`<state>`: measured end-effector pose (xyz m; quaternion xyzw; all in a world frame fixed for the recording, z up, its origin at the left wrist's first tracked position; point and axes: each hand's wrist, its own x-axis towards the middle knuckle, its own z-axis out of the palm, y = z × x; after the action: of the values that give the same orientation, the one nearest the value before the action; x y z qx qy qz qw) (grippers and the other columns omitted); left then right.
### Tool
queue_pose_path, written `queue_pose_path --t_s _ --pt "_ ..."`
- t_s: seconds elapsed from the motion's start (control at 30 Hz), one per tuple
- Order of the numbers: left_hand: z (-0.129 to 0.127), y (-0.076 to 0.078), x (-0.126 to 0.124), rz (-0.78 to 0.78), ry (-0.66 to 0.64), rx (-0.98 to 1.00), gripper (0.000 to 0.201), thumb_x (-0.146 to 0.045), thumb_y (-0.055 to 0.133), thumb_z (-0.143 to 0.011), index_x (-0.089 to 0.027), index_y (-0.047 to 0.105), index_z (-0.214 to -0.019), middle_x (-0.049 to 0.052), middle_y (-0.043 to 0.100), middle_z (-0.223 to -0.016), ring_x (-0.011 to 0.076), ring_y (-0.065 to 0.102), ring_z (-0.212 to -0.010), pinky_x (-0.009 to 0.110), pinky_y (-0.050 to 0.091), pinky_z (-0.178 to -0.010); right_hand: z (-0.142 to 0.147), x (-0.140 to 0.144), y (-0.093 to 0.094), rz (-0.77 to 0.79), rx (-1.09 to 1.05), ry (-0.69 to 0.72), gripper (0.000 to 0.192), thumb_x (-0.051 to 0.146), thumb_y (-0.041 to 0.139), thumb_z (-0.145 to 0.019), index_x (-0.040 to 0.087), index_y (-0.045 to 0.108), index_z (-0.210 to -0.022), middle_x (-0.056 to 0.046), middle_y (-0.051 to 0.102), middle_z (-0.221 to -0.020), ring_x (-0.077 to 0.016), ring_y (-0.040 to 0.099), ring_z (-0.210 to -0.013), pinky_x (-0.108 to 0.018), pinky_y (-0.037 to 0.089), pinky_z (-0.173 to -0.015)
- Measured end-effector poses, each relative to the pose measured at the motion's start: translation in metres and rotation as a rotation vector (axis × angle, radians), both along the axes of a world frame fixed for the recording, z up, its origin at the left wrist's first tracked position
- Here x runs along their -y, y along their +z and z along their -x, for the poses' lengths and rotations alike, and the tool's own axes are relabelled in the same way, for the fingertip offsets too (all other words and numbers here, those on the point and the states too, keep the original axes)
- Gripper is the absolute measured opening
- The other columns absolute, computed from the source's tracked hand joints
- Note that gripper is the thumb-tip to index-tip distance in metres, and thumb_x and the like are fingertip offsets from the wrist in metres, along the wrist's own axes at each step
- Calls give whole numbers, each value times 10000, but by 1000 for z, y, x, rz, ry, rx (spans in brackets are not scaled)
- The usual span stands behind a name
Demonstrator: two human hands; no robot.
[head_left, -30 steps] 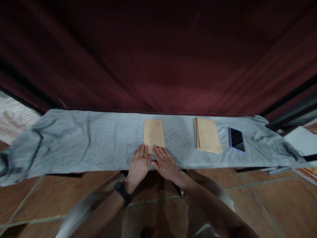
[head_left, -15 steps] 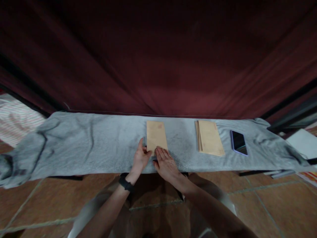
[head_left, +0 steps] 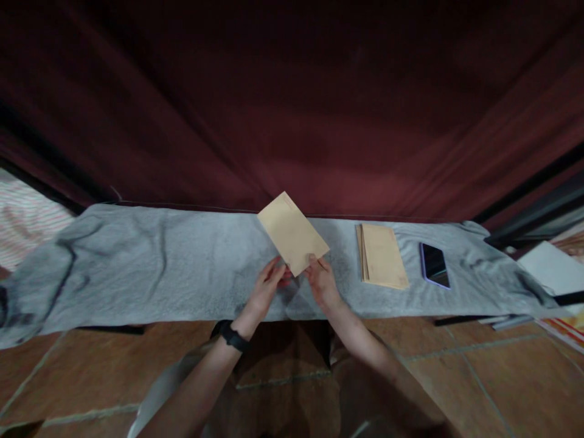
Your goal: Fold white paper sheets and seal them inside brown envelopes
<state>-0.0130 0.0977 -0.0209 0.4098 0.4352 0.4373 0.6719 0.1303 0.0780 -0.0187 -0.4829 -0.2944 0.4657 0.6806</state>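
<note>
A tan paper envelope [head_left: 293,232] is tilted at an angle, lifted off the grey cloth. My right hand [head_left: 323,283] pinches its lower right edge, thumb on top and the fingers underneath. At the envelope's lower left edge is my left hand [head_left: 266,289], its fingers closed against the paper near the bottom corner; a dark band circles that wrist. Part of the fingers of both hands is hidden behind the envelope. To the right lies a small stack of similar envelopes [head_left: 384,255], slightly fanned on its left side.
A phone [head_left: 435,265] in a purple case lies right of the stack. Grey cloth [head_left: 205,261] covers the long narrow surface, with a dark red curtain [head_left: 292,121] behind it. A white flat object [head_left: 550,267] stands at the far right, and striped fabric [head_left: 27,213] at the far left.
The envelope has gone from lying flat on the cloth to raised and turned anticlockwise. My right hand has moved from lying flat on it to pinching its lower right edge.
</note>
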Motion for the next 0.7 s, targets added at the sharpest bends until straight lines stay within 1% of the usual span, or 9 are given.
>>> queue_pose_path --t_s 0.03,0.1,0.17,0.23,0.33,0.43,0.57,0.63,0.7 --pt "-1 -1 1 27 -34 24 608 -467 823 -741 -172 644 -1242 76 739 -980 201 697 -877 312 565 -761 4 0 -1 -24 -162 36 318 497 682 -867 209 665 -998 -60 777 -1008 -214 740 -923 -339 606 -822" --pt "-3 -2 3 47 -97 66 558 -418 859 -699 -170 671 -1162 69 745 -966 185 694 -822 298 567 -728 14 2 -3 -34 -360 92 319 466 770 -790 215 664 -956 -44 780 -1009 -210 740 -915 -337 613 -835" --pt "-4 -2 5 55 -105 74 519 -367 883 -659 -166 683 -1093 64 751 -960 169 689 -776 277 561 -688 23 5 -7 -28 -439 110 310 444 802 -752 218 669 -918 -30 781 -996 -199 738 -904 -324 611 -852" --pt "-3 -3 5 72 -79 46 505 -351 887 -640 -159 678 -1057 58 755 -907 165 691 -730 273 557 -658 29 6 -12 -13 -448 103 301 428 807 -736 213 682 -904 -27 778 -993 -185 731 -907 -306 597 -870" --pt "2 -5 2 101 -82 -8 517 -377 886 -621 -148 659 -1025 60 755 -816 184 703 -685 296 564 -647 29 6 -19 62 -364 92 256 385 788 -735 198 690 -880 -32 766 -937 -182 717 -905 -307 575 -883" --pt "12 -5 -3 107 -99 -74 530 -394 895 -589 -144 648 -985 56 745 -741 185 699 -644 288 553 -621 18 6 -28 129 -242 75 189 329 755 -739 203 670 -851 -30 751 -892 -196 706 -921 -339 563 -893" --pt "28 -4 -9 123 -154 -193 604 -398 908 -561 -148 625 -1032 28 727 -691 179 687 -594 282 540 -585 -8 3 -40 173 -138 -22 246 296 725 -726 227 655 -951 -24 748 -979 -198 701 -932 -362 567 -873" --pt "34 -5 -11 148 -192 -245 640 -395 915 -543 -157 601 -1048 8 711 -655 178 677 -563 282 532 -565 -18 1 -43 176 83 -83 297 305 687 -752 228 662 -1038 -41 741 -1064 -210 692 -996 -400 550 -934" --pt "39 -7 -12 174 -228 -286 630 -396 915 -535 -168 577 -1016 -4 695 -619 171 663 -531 273 516 -542 -23 0 -43 133 334 -95 303 311 634 -793 215 689 -1076 -66 721 -1180 -228 653 -1133 -443 486 -1055"
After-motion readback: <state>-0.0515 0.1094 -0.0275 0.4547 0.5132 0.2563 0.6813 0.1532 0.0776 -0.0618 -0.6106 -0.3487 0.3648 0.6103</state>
